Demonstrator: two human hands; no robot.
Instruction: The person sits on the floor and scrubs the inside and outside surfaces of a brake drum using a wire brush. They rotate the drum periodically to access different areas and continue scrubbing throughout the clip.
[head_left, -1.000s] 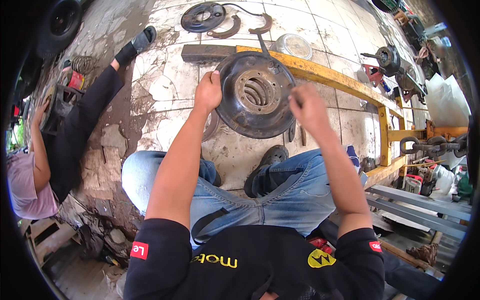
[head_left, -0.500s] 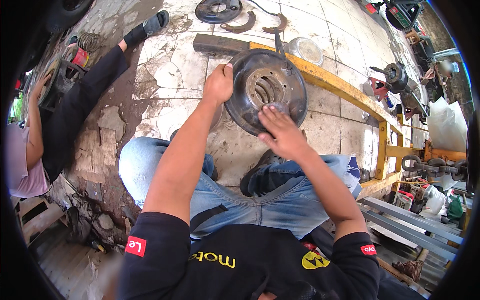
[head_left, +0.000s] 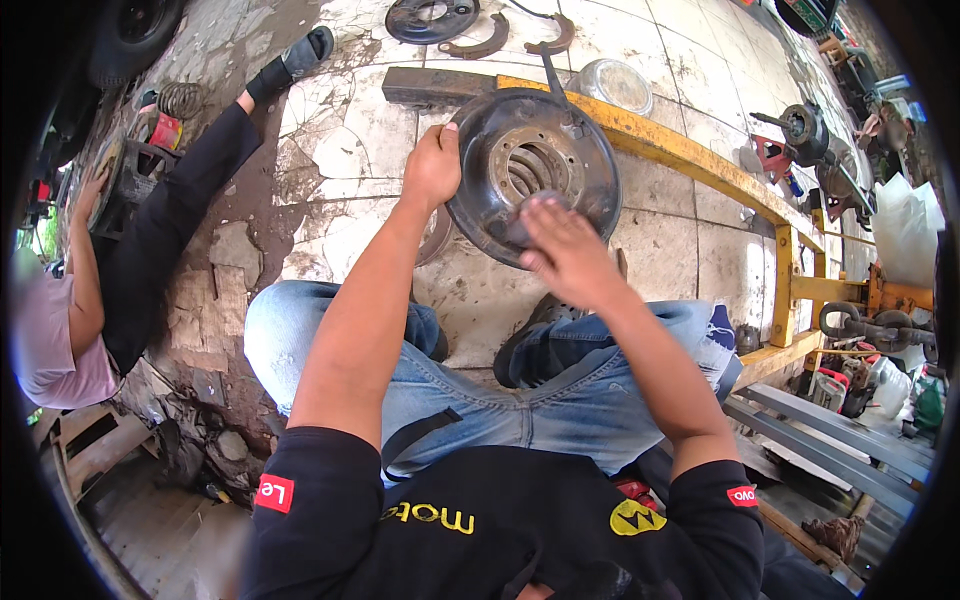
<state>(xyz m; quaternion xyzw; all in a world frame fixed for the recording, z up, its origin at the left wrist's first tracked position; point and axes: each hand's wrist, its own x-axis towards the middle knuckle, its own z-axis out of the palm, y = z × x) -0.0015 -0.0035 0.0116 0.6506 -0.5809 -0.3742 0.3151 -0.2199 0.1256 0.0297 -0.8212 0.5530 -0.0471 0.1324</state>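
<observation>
A black, round brake backing plate [head_left: 590, 165] with a large centre hole and bolt holes is tilted up in front of me. My left hand [head_left: 433, 167] is closed on its left rim, thumb at the top. Against the lower part of the plate, beside the centre hole, my right hand [head_left: 568, 248] presses with its fingers nearly flat. Under those fingers shows a small grey pad [head_left: 549, 200], smeared by motion and mostly covered. Through the hole, coil spring rings [head_left: 524, 172] are visible behind the plate.
A yellow steel frame [head_left: 690, 165] runs behind the plate to the right. Brake shoes [head_left: 480, 40], another backing plate [head_left: 432, 20] and a round clear container [head_left: 613, 86] lie on the tiles. At left sits another person [head_left: 75, 320]; a chain [head_left: 880, 330] hangs at right.
My right hand has slid slightly up and left across the plate, with the grey pad under its fingers. My left hand keeps its hold on the rim.
</observation>
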